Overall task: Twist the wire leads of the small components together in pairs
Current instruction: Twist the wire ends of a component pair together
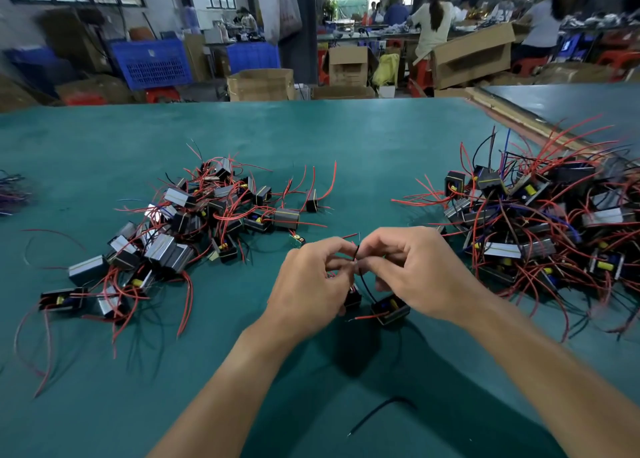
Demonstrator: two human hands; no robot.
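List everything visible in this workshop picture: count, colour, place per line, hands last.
table: one, green, foreground
left pile of components: many, black-grey with red leads, table left
right pile of components: many, black with red leads, table right
held components: two, black, below the hands
loose wire: one, black, table's near edge
cardboard boxes: several, brown, floor behind
crates: at least two, blue, back left
workers: several, back right
left hand: one, centre, pinches black lead
right hand: one, centre, pinches it too
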